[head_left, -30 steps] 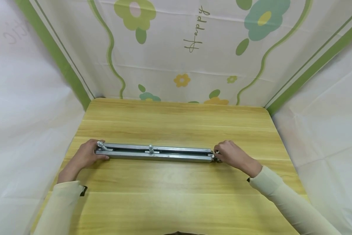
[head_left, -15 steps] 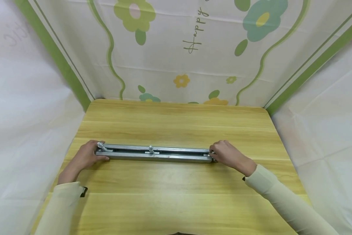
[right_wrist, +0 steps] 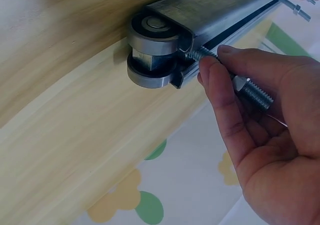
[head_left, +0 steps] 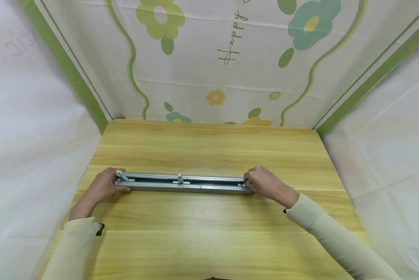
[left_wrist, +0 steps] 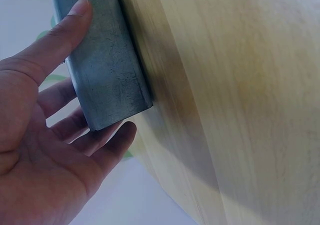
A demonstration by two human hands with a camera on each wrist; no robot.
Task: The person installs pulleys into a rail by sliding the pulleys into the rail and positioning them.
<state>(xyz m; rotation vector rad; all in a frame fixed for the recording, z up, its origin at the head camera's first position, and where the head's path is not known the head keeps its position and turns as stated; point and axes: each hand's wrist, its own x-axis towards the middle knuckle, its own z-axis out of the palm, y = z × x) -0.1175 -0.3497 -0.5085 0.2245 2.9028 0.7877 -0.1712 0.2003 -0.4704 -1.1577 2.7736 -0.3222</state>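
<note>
Two hands hold a metal rail (head_left: 183,186) on the table (head_left: 209,229): left hand (head_left: 102,186) grips one end, right hand (head_left: 265,183) pinches the roller bolt (right_wrist: 250,87).

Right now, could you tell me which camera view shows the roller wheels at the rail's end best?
The right wrist view: the roller wheels sit close and sharp at the rail end, beside the right hand. The head view hides them behind that hand; the left wrist view shows only the rail's other end.
</note>
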